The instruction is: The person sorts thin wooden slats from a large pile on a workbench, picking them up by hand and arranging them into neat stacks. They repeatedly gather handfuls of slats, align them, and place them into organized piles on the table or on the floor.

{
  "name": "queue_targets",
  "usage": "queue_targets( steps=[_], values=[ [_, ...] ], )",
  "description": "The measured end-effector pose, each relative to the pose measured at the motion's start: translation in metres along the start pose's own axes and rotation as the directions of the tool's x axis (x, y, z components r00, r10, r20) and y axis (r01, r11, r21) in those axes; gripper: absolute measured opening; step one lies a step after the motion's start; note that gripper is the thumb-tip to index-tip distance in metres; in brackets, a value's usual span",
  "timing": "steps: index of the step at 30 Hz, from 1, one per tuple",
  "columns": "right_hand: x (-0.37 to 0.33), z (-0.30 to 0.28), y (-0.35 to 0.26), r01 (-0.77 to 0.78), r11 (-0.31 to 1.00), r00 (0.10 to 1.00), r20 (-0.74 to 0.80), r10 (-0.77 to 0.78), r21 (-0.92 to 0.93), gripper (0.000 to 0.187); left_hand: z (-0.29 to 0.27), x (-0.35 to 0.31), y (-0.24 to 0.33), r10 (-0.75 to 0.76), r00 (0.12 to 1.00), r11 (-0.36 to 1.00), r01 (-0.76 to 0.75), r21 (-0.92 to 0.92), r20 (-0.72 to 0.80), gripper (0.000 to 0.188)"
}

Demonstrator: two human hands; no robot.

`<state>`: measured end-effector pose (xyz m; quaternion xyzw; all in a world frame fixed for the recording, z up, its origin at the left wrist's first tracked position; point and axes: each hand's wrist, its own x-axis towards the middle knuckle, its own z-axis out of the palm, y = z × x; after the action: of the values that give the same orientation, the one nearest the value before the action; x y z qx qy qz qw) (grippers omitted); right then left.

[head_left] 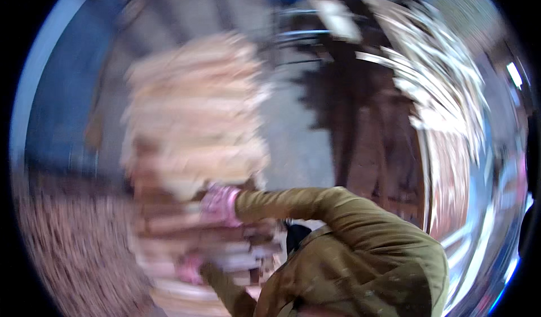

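Observation:
Both my hands wear pink gloves and reach to the left over a large pile of pale, rough-edged wood pieces (197,114). My right hand (221,204) is at the near part of the pile, its olive sleeve crossing the middle of the view. Lower down, my left hand (191,269) is over or against more wood pieces (236,255) close to my body. Motion blur smears the fingers of both hands. I cannot make out whether either one grips a piece.
Brownish stacked material (79,249) fills the lower left. Grey floor (298,148) lies right of the pile, with a dark brown stack (377,142) beyond it. Long pale strips (439,74) lie at the upper right. A blue surface (70,103) stands at the left.

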<state>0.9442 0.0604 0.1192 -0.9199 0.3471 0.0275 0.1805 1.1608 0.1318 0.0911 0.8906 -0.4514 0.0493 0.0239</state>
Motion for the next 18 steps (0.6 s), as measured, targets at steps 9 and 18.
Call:
queue_targets(
  steps=[9, 18],
  values=[
    [-0.355, -0.010, 0.119, -0.263, 0.814, 0.448, -0.682, 0.578, 0.517, 0.049, 0.037, -0.035, 0.263, 0.631, 0.756, 0.526, -0.583, -0.619, -0.176, 0.045],
    [-0.697, 0.153, 0.165, 0.144, -0.305, -0.920, 0.241, 0.308, 0.941, 0.063, -0.001, -0.259, 0.661, 0.914, -0.083, -0.363, -0.600, -0.713, -0.396, 0.038]
  ],
)
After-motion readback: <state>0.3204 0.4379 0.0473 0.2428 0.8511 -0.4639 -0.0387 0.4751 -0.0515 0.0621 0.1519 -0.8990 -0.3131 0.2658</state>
